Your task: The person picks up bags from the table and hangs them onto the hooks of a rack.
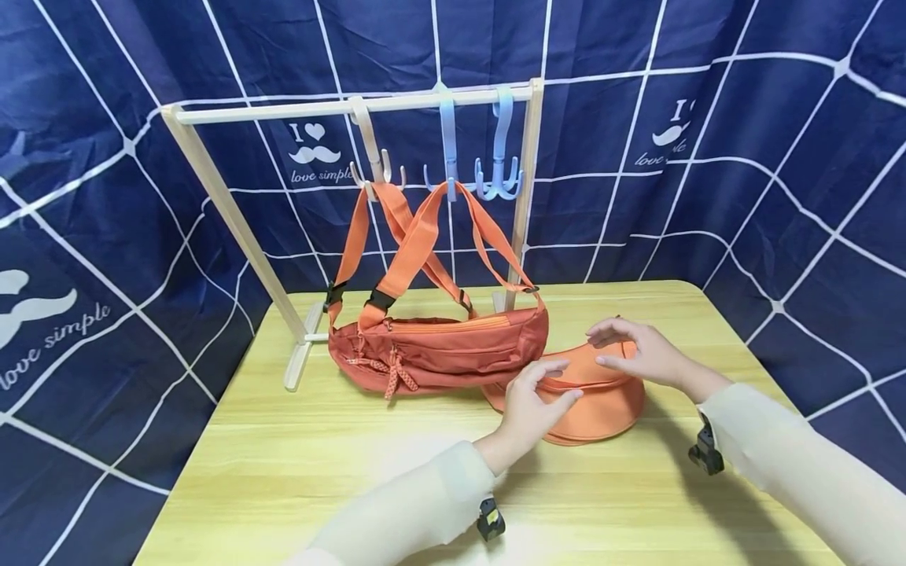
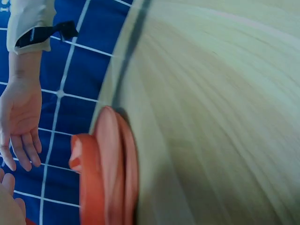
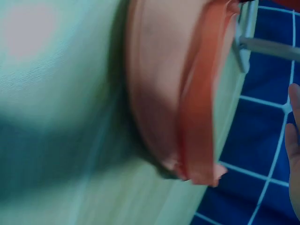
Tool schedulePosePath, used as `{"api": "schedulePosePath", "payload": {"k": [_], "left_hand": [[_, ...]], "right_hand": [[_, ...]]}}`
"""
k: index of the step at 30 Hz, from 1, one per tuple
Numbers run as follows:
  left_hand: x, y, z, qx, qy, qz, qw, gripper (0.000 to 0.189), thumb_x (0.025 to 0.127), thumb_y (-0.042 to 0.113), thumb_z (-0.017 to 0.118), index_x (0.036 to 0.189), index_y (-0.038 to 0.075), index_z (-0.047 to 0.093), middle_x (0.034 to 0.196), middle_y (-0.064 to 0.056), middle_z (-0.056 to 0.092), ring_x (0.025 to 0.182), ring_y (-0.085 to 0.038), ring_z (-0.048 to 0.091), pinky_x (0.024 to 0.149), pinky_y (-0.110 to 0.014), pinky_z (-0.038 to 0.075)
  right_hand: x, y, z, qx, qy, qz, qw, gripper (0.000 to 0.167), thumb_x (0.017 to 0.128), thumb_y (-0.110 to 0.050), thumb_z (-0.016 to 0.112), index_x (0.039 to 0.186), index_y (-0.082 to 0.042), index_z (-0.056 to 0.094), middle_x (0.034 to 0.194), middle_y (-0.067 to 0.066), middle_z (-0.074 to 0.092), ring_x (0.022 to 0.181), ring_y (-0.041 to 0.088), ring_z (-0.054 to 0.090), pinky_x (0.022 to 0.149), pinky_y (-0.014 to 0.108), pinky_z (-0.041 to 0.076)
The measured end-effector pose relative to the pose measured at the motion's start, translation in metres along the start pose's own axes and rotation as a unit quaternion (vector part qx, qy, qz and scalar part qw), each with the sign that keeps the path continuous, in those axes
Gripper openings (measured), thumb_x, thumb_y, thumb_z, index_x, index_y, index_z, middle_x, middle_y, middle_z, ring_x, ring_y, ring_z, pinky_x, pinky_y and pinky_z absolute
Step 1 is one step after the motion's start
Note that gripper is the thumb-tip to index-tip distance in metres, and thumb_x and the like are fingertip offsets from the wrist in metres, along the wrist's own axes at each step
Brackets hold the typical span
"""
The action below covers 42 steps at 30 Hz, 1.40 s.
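Orange sun visors (image 1: 591, 413), one brim lying over another, rest on the table at the right. Over their near left part is my left hand (image 1: 527, 405), thumb and fingers spread apart with nothing held. My right hand (image 1: 647, 354) hovers by the right end of the headband, its fingers loosely bent and holding nothing. The left wrist view shows the stacked brims (image 2: 115, 173) edge-on, with the right hand (image 2: 23, 117) above the table. In the right wrist view the headband (image 3: 201, 117) curves along the brim.
A wooden rack (image 1: 283, 112) stands behind, carrying a beige hook (image 1: 368, 137) and two blue hooks, one at its right end (image 1: 501, 149). A red waist bag (image 1: 453, 350) hangs by orange straps (image 1: 418, 244) from the beige hook and the inner blue hook (image 1: 449, 141), overlapping the visors' left side.
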State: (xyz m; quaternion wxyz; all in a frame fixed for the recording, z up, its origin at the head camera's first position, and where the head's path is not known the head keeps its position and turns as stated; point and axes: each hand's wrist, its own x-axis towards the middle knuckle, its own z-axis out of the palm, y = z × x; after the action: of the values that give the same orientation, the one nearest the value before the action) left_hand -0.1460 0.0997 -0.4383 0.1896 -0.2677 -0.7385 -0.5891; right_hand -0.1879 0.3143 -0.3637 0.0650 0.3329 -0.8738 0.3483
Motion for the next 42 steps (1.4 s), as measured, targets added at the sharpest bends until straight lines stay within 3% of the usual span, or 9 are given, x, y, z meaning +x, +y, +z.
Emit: {"api": "schedulePosePath", "payload": {"k": [6, 13, 16, 23, 27, 32, 36, 42], "left_hand": [[0.000, -0.009, 0.008, 0.042, -0.049, -0.030, 0.9975, 0.044, 0.081, 0.019, 0.078, 0.121, 0.011, 0.063, 0.114, -0.001, 0.064, 0.107, -0.006, 0.057, 0.088, -0.027, 0.047], [0.010, -0.020, 0.011, 0.085, -0.092, -0.054, 0.9906, 0.048, 0.080, 0.021, 0.079, 0.124, 0.011, 0.062, 0.121, -0.001, 0.063, 0.113, -0.008, 0.055, 0.094, -0.020, 0.040], [0.014, -0.024, 0.012, 0.109, -0.114, -0.064, 0.9854, 0.050, 0.080, 0.022, 0.079, 0.126, 0.013, 0.061, 0.123, 0.001, 0.062, 0.115, -0.007, 0.053, 0.096, -0.020, 0.038], [0.017, -0.032, 0.013, 0.152, -0.170, -0.112, 0.9674, 0.055, 0.079, 0.028, 0.079, 0.129, 0.016, 0.060, 0.125, 0.006, 0.060, 0.117, -0.005, 0.052, 0.094, -0.019, 0.040], [0.017, -0.036, 0.015, 0.168, -0.191, -0.141, 0.9567, 0.057, 0.078, 0.030, 0.080, 0.131, 0.020, 0.059, 0.124, 0.007, 0.061, 0.111, -0.007, 0.055, 0.088, -0.019, 0.043], [0.017, -0.041, 0.019, 0.168, -0.218, -0.173, 0.9457, 0.058, 0.081, 0.029, 0.078, 0.134, 0.020, 0.056, 0.126, 0.009, 0.059, 0.111, -0.006, 0.055, 0.089, -0.021, 0.043], [0.017, -0.040, 0.024, 0.191, -0.231, -0.169, 0.9390, 0.056, 0.081, 0.029, 0.077, 0.133, 0.020, 0.057, 0.124, 0.010, 0.060, 0.113, -0.003, 0.053, 0.092, -0.019, 0.041], [0.016, -0.034, 0.033, 0.267, -0.231, -0.147, 0.9240, 0.051, 0.081, 0.035, 0.076, 0.128, 0.023, 0.061, 0.114, 0.014, 0.064, 0.107, -0.003, 0.056, 0.092, -0.022, 0.040]], "right_hand": [[-0.018, 0.040, 0.012, -0.019, -0.001, 0.025, 0.9995, 0.043, 0.075, 0.002, 0.077, 0.114, -0.001, 0.059, 0.102, 0.008, 0.066, 0.092, 0.028, 0.063, 0.084, 0.031, 0.047], [-0.033, 0.069, 0.023, -0.003, -0.003, 0.044, 0.9990, 0.044, 0.075, -0.011, 0.082, 0.112, -0.003, 0.060, 0.102, 0.009, 0.067, 0.094, 0.019, 0.063, 0.073, 0.034, 0.052], [-0.037, 0.075, 0.025, 0.006, -0.006, 0.051, 0.9986, 0.044, 0.074, -0.013, 0.082, 0.111, -0.002, 0.060, 0.102, 0.010, 0.067, 0.093, 0.019, 0.064, 0.067, 0.036, 0.054], [-0.044, 0.084, 0.032, 0.026, -0.007, 0.054, 0.9982, 0.048, 0.072, -0.011, 0.084, 0.112, 0.001, 0.060, 0.102, 0.013, 0.066, 0.092, 0.030, 0.064, 0.068, 0.035, 0.054], [-0.046, 0.087, 0.035, 0.008, -0.008, 0.063, 0.9979, 0.046, 0.072, -0.017, 0.085, 0.111, -0.004, 0.062, 0.100, 0.007, 0.068, 0.092, 0.026, 0.064, 0.074, 0.034, 0.050], [-0.047, 0.089, 0.038, -0.010, -0.014, 0.075, 0.9970, 0.042, 0.074, -0.022, 0.084, 0.108, -0.008, 0.064, 0.097, 0.001, 0.068, 0.089, 0.020, 0.064, 0.074, 0.033, 0.048], [-0.047, 0.090, 0.041, -0.006, -0.018, 0.080, 0.9966, 0.042, 0.074, -0.021, 0.084, 0.108, -0.007, 0.063, 0.094, -0.001, 0.068, 0.085, 0.017, 0.064, 0.070, 0.030, 0.048], [-0.047, 0.095, 0.045, 0.005, -0.025, 0.078, 0.9966, 0.039, 0.074, -0.020, 0.083, 0.106, -0.008, 0.064, 0.090, -0.005, 0.069, 0.083, 0.010, 0.064, 0.069, 0.025, 0.048]]}}
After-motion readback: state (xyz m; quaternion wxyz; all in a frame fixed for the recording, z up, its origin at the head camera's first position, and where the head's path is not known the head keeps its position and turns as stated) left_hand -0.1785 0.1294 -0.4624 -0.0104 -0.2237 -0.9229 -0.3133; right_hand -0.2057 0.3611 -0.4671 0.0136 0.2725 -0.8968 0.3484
